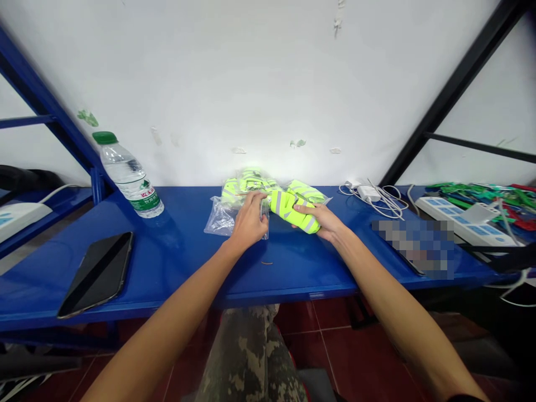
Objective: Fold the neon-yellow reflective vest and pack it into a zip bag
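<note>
My right hand (324, 219) grips a folded bundle of fluorescent yellow cloth (293, 210) with silver reflective strips, held just above the blue table. To its left, my left hand (250, 220) is closed on a clear plastic bag (220, 216); part of the bag shows on either side of the fingers. The bundle's left end is close to the left fingertips. Behind the hands, against the wall, lie more yellow reflective bundles (251, 180) in clear wrapping. Another wrapped bundle (307, 191) lies behind the held one.
A water bottle (128, 176) with a green cap and a black phone (98, 273) are on the left. On the right lie a white charger with cable (369, 193), a pixelated flat object (414, 248) and a power strip (469, 223). A thin brown band (267, 263) lies near the front.
</note>
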`<state>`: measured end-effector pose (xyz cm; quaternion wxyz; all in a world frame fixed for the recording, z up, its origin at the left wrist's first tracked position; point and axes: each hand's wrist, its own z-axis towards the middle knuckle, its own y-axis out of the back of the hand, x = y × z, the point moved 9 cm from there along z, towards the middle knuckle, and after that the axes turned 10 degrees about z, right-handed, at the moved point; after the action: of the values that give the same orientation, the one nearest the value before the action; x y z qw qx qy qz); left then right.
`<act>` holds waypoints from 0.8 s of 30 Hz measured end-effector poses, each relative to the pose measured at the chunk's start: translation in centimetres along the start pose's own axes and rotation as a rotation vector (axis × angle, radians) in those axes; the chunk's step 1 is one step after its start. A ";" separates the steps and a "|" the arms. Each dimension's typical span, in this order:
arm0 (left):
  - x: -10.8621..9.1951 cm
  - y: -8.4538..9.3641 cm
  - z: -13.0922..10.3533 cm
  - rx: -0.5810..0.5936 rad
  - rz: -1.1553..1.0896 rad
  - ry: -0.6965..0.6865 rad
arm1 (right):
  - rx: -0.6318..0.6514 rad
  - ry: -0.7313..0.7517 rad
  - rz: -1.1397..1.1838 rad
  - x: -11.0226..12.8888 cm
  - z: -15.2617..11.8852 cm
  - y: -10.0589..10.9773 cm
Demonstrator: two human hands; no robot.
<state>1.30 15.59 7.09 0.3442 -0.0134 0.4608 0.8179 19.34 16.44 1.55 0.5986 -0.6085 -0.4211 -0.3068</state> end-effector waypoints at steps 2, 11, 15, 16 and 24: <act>-0.2 -0.2 -0.1 0.024 0.014 -0.006 | -0.004 0.000 0.004 0.0 0.0 0.0; -0.2 -1.4 -0.4 0.141 0.040 -0.038 | 0.019 0.011 0.002 0.1 0.1 -0.2; -0.2 -1.4 -0.4 0.142 0.020 -0.051 | 0.009 0.016 -0.001 0.2 0.0 -0.2; -0.3 -1.4 -0.4 0.136 0.012 -0.058 | 0.003 0.015 -0.001 0.2 0.0 -0.1; -1.2 -1.0 -0.6 0.079 -0.012 -0.063 | 0.046 -0.077 -0.042 -0.9 -0.1 -0.4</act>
<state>2.64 14.82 6.48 0.3639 0.0232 0.4815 0.7970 18.64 16.15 0.96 0.5892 -0.5971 -0.4633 -0.2860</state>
